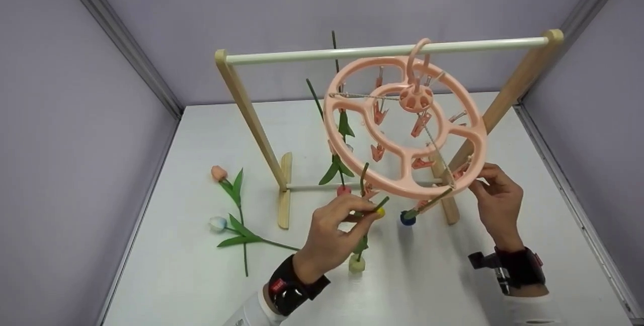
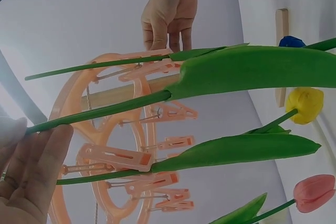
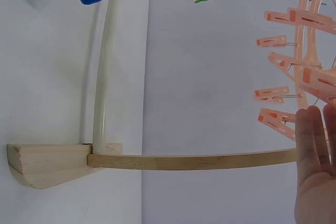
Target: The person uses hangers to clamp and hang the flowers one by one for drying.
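Closest to me, my left hand (image 1: 329,238) pinches the green stem of the yellow tulip (image 1: 381,212) between thumb and fingertips, just under the near rim of the pink peg hanger (image 1: 405,127); that flower head sits at my fingertips, below the ring; beside it hangs a blue tulip (image 1: 407,218), its stem running up to a peg (image 1: 455,172) on the ring; my right hand (image 1: 498,205) is at that near-right rim with fingers curled at the peg, though I cannot tell whether they truly squeeze it; the hanger tilts from its hook over the white rail (image 1: 387,50) of the wooden rack (image 1: 251,114); a cream tulip (image 1: 356,264) dangles below my left hand; on the table (image 1: 176,275) to the left lie a pink tulip (image 1: 219,173) and a white tulip (image 1: 218,223), well apart from the rack's foot.
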